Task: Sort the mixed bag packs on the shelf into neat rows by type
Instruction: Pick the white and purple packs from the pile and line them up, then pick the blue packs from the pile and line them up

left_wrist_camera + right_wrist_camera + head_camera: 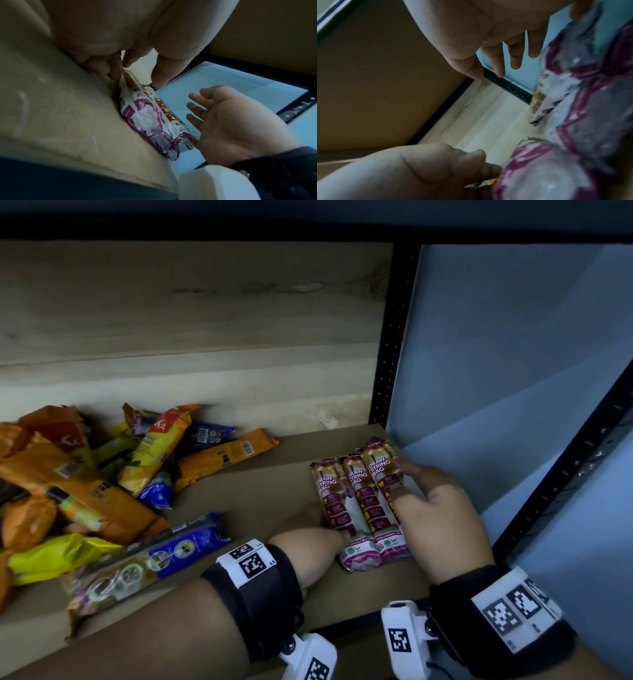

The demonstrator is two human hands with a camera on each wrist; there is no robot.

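Three maroon-and-white "Draw String Bag" packs lie side by side on the brown shelf board, close to the blue side wall. My left hand is at the row's left side; its bent fingertips touch the leftmost pack and its thumb hovers over it. My right hand is on the row's right side, fingers straight and spread, tips touching the rightmost pack. The right wrist view shows the packs blurred, with my right hand's fingers extended.
A loose pile of mixed packs fills the shelf's left: orange ones, a yellow one, a blue one. A black perforated upright and the blue wall bound the right. Another shelf board is overhead.
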